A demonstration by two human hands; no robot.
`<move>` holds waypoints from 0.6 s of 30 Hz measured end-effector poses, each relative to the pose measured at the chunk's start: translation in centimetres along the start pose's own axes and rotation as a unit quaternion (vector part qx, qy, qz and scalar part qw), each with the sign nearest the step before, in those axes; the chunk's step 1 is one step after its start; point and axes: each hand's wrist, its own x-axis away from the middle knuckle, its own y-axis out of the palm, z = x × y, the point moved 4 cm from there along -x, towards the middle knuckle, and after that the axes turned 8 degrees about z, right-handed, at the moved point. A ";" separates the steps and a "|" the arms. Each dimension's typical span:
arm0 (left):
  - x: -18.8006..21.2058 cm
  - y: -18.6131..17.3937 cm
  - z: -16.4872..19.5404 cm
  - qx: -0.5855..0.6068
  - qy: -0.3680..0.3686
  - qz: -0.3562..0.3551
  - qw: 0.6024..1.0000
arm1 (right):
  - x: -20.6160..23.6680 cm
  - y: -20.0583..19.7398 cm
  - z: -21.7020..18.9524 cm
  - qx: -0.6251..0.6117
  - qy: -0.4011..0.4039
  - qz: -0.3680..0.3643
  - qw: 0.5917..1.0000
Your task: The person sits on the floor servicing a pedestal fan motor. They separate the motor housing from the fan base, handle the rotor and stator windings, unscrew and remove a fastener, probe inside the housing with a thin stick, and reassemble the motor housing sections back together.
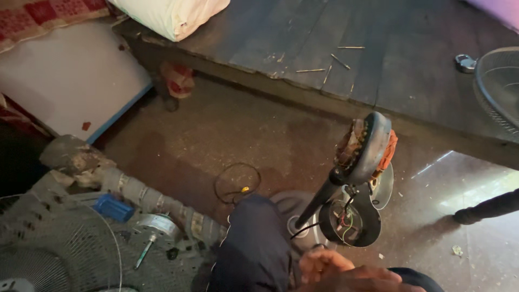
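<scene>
Both hands (346, 276), cut off and blurred, sit near the fan motor (363, 146).

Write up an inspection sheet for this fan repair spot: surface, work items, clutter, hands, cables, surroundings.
Surface: gritty brown floor, debris specks.
Work items: opened fan motor head on dark stand, copper windings exposed; round housing with coloured wires.
Clutter: wire fan grille, blue part, screwdriver.
Hands: hands low at frame edge, overlapping; grip unclear.
Cables: thin wire loop on floor.
Surroundings: dark wooden platform, padlock, pillow.
</scene>
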 end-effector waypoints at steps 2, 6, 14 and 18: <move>-0.1 -0.2 0.1 -0.008 0.006 0.008 1.000 | 0.8 -0.5 0.5 0.065 -0.045 -0.008 0.997; 0.0 -2.1 -0.3 -0.024 -0.029 0.043 0.998 | 3.8 0.8 -2.7 0.228 -0.093 0.140 0.959; -3.0 -7.5 0.4 0.282 -0.218 0.183 0.916 | 1.7 13.9 -16.7 -0.003 -0.152 -0.072 0.986; -7.2 -11.1 1.3 -0.410 0.121 0.173 0.887 | 0.1 14.3 -21.5 0.567 -0.186 0.318 0.737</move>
